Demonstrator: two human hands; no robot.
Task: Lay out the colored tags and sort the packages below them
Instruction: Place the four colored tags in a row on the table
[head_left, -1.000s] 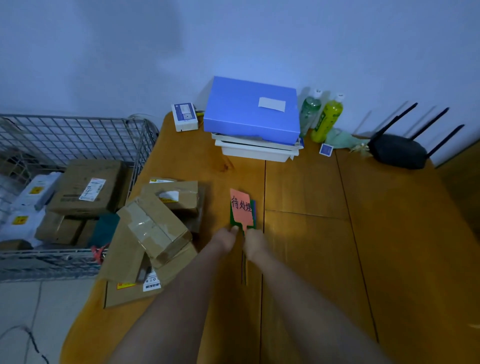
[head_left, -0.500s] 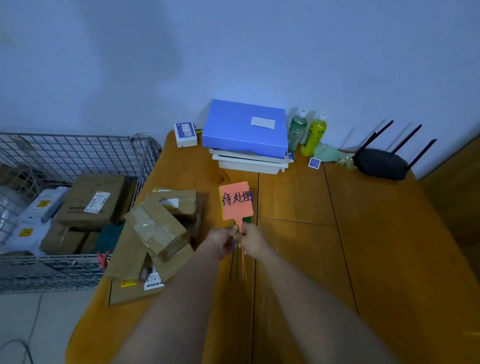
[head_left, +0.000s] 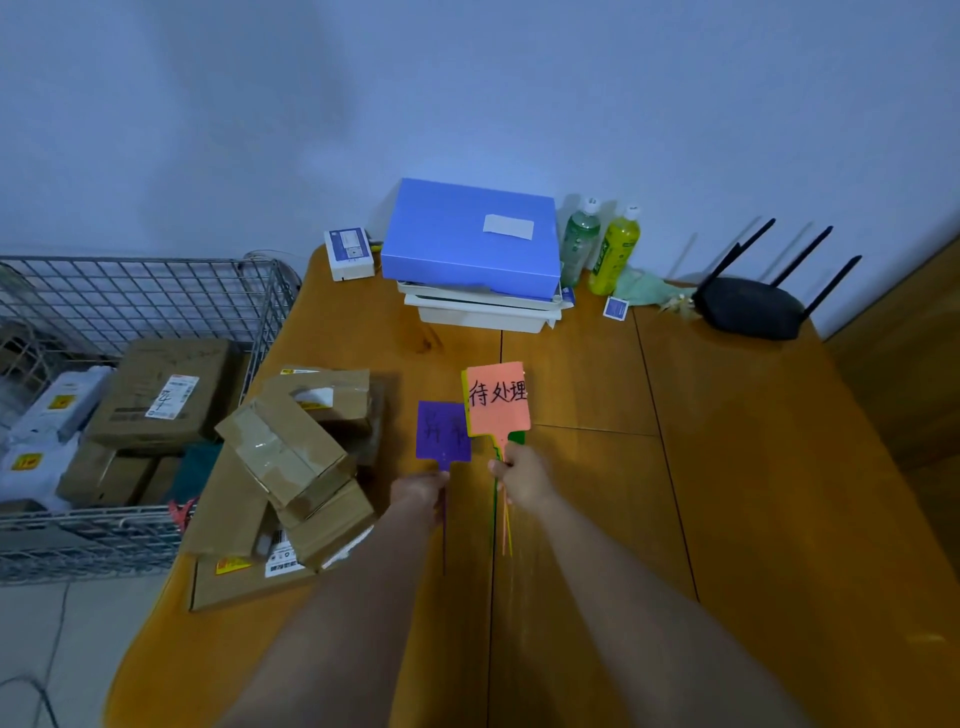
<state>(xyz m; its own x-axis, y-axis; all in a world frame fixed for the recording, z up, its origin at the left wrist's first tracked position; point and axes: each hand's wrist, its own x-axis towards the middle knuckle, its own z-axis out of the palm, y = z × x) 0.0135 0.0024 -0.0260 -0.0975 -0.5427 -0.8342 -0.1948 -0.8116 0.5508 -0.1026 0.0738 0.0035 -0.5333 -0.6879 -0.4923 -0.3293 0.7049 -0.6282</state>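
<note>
Wooden and mostly bare along its middle, the table carries no tag laid flat on it yet, so the task looks to be at its very start. Left of the table stands a wire cart with more cardboard boxes and white mailers inside, and on the table's left part lies a loose heap of cardboard packages, piled on one another and, by my reading, wholly unsorted. Nearer the table's middle, the right hand grips the stems of a bundle of tags, fingers curled round them; the orange tag with black handwriting faces the camera, with yellow and green edges showing behind it. Just left of that bundle, the left hand pinches the stem of a single purple tag, held apart from the others and above the table's surface. Judging from this, one tag has been separated for placing; every tag must yet go down in a row, and all the packages must then be sorted beneath.
</note>
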